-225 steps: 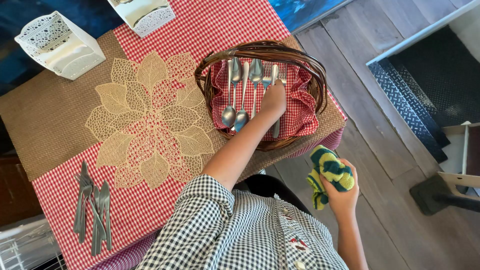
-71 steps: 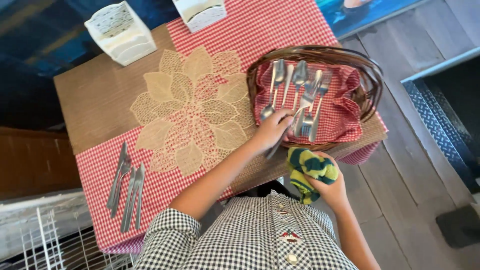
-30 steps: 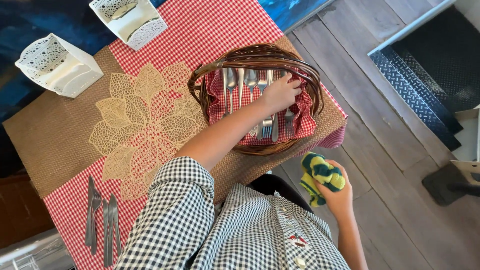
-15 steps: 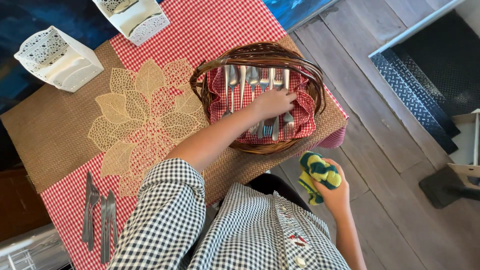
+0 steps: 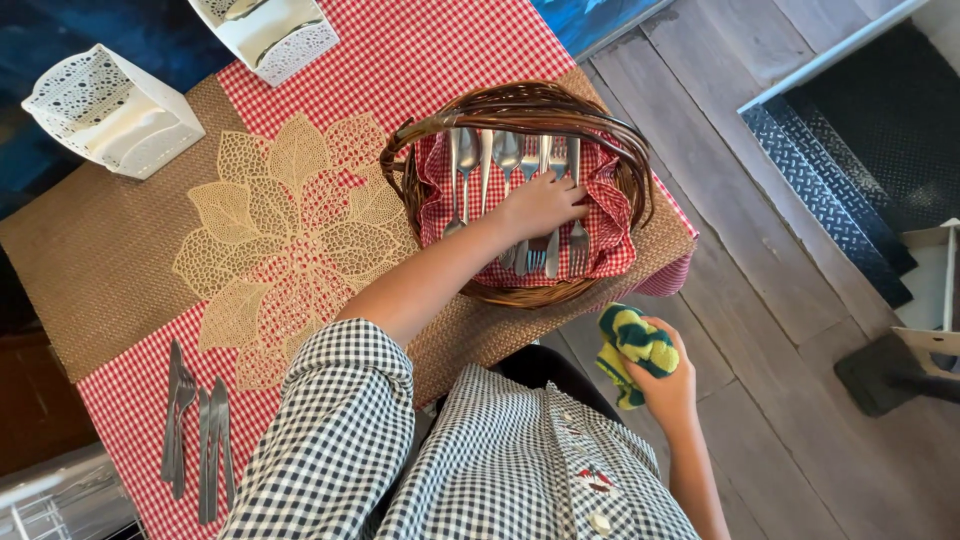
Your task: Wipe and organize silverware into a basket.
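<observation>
A brown wicker basket (image 5: 520, 102) lined with red checked cloth stands at the table's right end, with several spoons and forks (image 5: 468, 165) lying in it. My left hand (image 5: 540, 205) reaches into the basket and rests on the cutlery, fingers curled over the handles; whether it grips a piece is hidden. My right hand (image 5: 668, 385) hangs off the table's edge, closed around a green and yellow cloth (image 5: 632, 345).
A gold leaf-shaped placemat (image 5: 290, 235) lies mid-table on a red checked tablecloth (image 5: 400, 60). Several knives and forks (image 5: 200, 440) lie at the near left. Two white lace-cut holders (image 5: 110, 110) stand at the far edge. Grey wood floor is to the right.
My left hand has settled lower over the cutlery in the basket compared with a second ago. The right hand still holds the cloth beside the table.
</observation>
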